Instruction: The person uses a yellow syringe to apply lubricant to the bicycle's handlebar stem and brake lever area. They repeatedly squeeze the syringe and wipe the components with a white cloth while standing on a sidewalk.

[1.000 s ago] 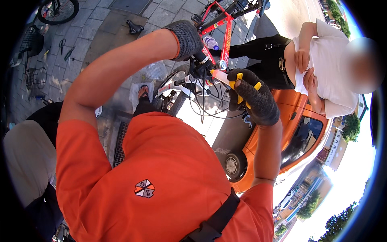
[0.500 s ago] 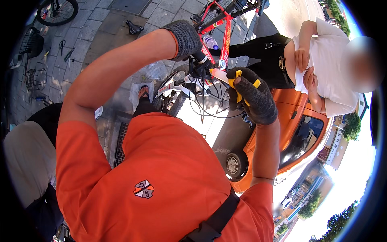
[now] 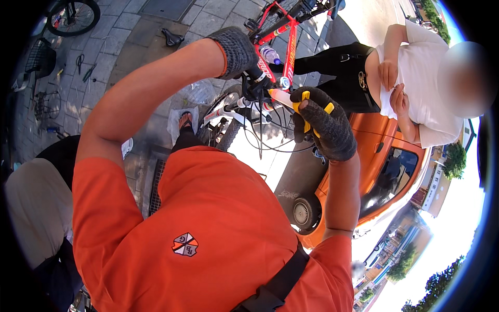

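A red-framed bicycle [image 3: 292, 44] with a white fork [image 3: 224, 112] stands in front of me. My left hand [image 3: 236, 51], in a dark grey knitted glove, is closed at the black handlebar [image 3: 251, 78]; its fingertips are hidden. In a matching glove, my right hand [image 3: 327, 125] grips a pale tube-shaped tool [image 3: 282, 98] with an orange tip and yellow handle parts. That tip points left, close to the front of the bicycle frame and its black cables [image 3: 253, 132]. Whether it touches them I cannot tell.
At the right a person in a white shirt [image 3: 426, 83] stands beside the bicycle. An orange car [image 3: 366, 151] is behind my right arm. On the paving lie a loose saddle [image 3: 172, 37] and pliers [image 3: 89, 72]. Another person's beige-clad leg [image 3: 36, 203] shows at the left.
Both hands and the tube-shaped tool hold nearly the same place at the bicycle. The view has shifted very slightly.
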Demonstrator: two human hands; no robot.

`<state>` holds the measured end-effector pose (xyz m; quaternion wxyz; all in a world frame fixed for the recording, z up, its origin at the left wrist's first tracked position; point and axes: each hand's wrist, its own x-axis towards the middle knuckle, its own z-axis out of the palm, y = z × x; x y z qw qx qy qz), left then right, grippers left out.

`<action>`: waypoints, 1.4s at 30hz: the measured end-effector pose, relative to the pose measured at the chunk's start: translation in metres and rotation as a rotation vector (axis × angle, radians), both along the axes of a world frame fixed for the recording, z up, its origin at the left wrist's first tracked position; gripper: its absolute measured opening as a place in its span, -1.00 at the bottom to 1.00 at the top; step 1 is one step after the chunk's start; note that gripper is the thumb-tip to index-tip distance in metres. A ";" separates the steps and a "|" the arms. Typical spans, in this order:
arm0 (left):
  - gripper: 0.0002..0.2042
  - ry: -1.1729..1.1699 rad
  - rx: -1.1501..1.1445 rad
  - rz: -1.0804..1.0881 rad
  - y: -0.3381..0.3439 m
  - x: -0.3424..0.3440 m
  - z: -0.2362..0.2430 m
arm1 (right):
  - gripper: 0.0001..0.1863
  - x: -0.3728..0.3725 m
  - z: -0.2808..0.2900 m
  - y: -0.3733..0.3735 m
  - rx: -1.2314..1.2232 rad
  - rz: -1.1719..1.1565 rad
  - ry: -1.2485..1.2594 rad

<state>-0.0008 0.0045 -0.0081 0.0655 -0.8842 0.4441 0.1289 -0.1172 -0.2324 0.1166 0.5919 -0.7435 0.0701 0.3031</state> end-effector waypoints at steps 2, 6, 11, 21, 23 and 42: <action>-0.58 0.006 -0.006 0.020 0.000 -0.001 -0.001 | -0.51 0.000 0.000 0.000 0.004 0.008 -0.003; -0.58 0.007 -0.026 -0.009 0.002 -0.003 0.008 | -0.52 -0.001 -0.001 -0.001 0.004 -0.015 -0.007; -0.58 0.005 -0.025 -0.008 0.003 -0.002 0.007 | -0.53 0.000 0.000 0.001 -0.005 -0.008 -0.007; -0.58 0.010 -0.014 0.007 0.001 0.000 0.002 | -0.54 -0.002 0.001 0.004 -0.044 -0.018 -0.033; -0.58 0.019 -0.036 0.007 0.002 -0.001 0.004 | -0.55 -0.001 0.002 0.004 -0.053 -0.018 -0.028; -0.33 0.102 0.045 0.021 0.002 -0.003 0.015 | -0.58 0.000 -0.002 0.004 0.024 -0.034 -0.010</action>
